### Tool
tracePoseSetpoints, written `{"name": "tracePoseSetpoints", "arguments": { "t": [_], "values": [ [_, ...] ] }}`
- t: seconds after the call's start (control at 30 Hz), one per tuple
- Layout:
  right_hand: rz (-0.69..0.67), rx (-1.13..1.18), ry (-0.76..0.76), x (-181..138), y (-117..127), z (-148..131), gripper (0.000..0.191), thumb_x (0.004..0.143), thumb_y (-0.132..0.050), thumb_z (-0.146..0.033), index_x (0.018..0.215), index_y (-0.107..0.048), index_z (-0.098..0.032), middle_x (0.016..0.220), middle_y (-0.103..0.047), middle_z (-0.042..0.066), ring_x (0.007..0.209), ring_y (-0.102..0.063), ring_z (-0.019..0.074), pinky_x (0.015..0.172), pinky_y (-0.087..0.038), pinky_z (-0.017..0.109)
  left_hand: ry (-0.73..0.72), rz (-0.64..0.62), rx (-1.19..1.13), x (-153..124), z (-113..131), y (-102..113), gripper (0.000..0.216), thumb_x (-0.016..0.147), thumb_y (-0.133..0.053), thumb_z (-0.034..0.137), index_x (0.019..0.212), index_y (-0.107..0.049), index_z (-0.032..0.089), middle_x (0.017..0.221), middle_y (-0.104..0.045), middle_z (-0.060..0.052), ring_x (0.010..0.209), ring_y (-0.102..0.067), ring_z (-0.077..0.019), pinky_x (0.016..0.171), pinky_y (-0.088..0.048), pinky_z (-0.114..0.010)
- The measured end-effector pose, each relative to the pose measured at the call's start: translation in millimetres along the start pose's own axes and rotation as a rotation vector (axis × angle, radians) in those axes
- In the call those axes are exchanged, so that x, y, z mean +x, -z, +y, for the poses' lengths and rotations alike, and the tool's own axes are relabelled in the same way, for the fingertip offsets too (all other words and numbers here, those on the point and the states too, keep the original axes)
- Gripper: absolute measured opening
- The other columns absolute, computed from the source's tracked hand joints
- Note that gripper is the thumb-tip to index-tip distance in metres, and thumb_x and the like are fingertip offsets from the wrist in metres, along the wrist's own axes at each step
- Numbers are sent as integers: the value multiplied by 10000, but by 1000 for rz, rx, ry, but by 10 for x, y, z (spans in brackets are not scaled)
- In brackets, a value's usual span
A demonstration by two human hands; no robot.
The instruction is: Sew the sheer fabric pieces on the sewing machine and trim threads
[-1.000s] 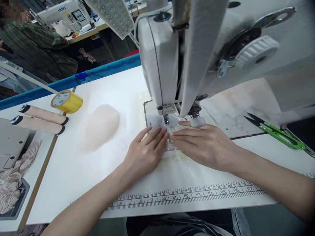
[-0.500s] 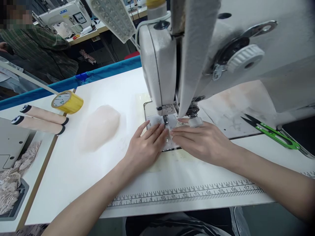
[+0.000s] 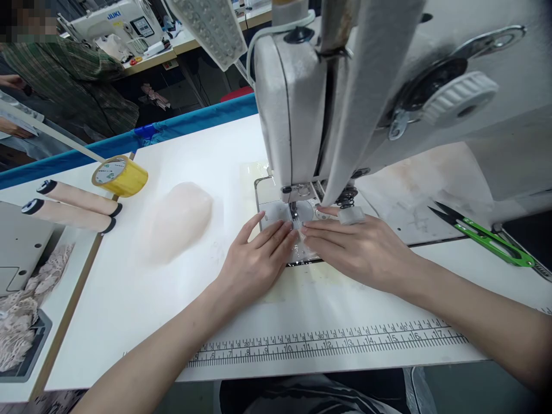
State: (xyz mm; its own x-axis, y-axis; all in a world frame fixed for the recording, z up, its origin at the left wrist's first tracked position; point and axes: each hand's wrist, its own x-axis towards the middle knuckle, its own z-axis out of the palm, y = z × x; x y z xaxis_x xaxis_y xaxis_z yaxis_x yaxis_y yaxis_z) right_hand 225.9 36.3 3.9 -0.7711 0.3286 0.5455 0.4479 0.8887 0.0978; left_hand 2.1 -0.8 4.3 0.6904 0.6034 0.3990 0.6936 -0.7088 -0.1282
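My left hand lies on the machine bed just left of the presser foot, fingers stretched forward and slightly spread. My right hand rests palm down on the other side, its fingers extended toward the same spot. Both sets of fingertips almost meet in front of the needle area of the white sewing machine. Between them shows a shiny, see-through patch on the metal plate; whether it is thin material or film I cannot tell. No held object shows in either hand.
A sheer beige piece lies on the left. Beyond it are a yellow tape roll and two thread spools. Green-handled thread snips lie on the right. A printed ruler runs along the front edge. Another person works behind the blue edge.
The view has shifted slightly, so the machine appears a little farther right. My hands keep nearly the same place by the presser foot. The other person's hands show more at the far left.
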Motion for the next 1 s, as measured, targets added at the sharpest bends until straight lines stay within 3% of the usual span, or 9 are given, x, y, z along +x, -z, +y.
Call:
{"name": "tracePoseSetpoints", "arguments": {
  "t": [0.4,0.6,1.0],
  "values": [
    [18,-44,34,-5,2,-30,213,932,-532,-49,975,-727,-122,1006,-759,66,911,-710,169,932,-533,350,10,51,-14,-36,-22,-39,285,935,-548,126,1208,-629,110,1181,-713,-92,1124,-668,-198,1151,-380,-502],
    [0,-77,13,8,-33,-14,235,927,-519,-38,990,-724,-134,1040,-753,60,848,-712,153,977,-508,366,42,47,-18,4,-45,-40,286,951,-524,164,1213,-634,130,1190,-707,-98,1120,-671,-221,1170,-333,-560],
    [1,-100,-20,-4,-43,-57,219,914,-538,-60,981,-724,-152,1038,-754,48,844,-706,159,991,-496,378,31,20,-40,-48,36,18,317,943,-550,199,1237,-620,103,1188,-709,-111,1135,-661,-219,1192,-309,-540]
  ]
}}
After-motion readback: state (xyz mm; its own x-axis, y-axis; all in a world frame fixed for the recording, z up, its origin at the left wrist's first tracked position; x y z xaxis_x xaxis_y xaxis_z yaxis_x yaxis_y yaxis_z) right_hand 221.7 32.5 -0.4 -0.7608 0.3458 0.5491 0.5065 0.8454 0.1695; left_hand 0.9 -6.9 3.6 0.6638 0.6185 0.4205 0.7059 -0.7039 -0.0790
